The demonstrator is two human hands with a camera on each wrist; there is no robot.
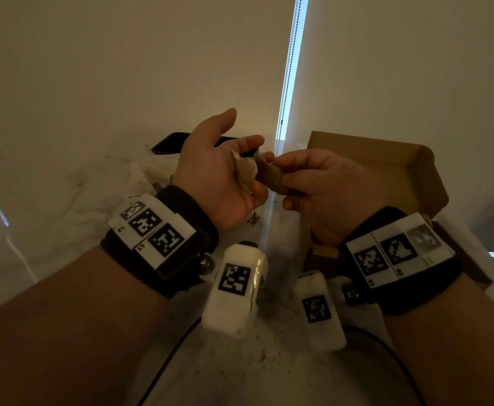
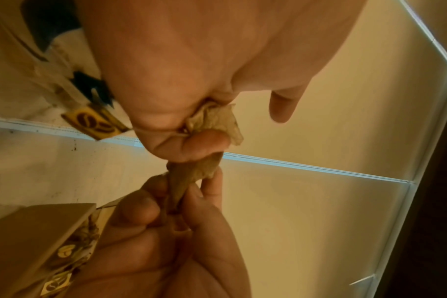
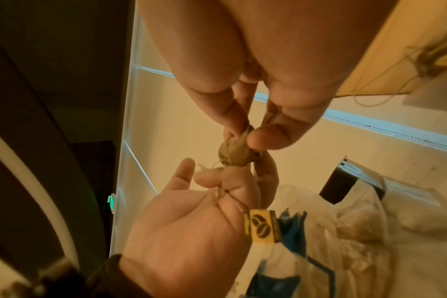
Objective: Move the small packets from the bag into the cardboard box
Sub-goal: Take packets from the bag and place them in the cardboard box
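My left hand (image 1: 241, 150) is palm up over the table, its lower fingers curled round a crumpled brown packet (image 1: 244, 171); the thumb and forefinger stay straight. A string runs from this packet to a yellow tag (image 3: 262, 225) printed with coffee beans, which hangs below the hand. Touching it from the right, my right hand (image 1: 275, 169) pinches a second brown packet (image 3: 234, 150) between thumb and fingers. The open cardboard box (image 1: 386, 159) stands just right of the right hand, and several tagged packets (image 2: 72, 252) lie inside it. A clear plastic bag (image 1: 108, 183) lies under and left of the left wrist.
A dark flat object (image 1: 169, 142) lies behind the left hand near the blind. A bead chain (image 1: 289, 71) hangs down the gap between two window blinds. Dark crumbs speckle the white table (image 1: 269, 361) in front of me. Cables trail from both wrist cameras.
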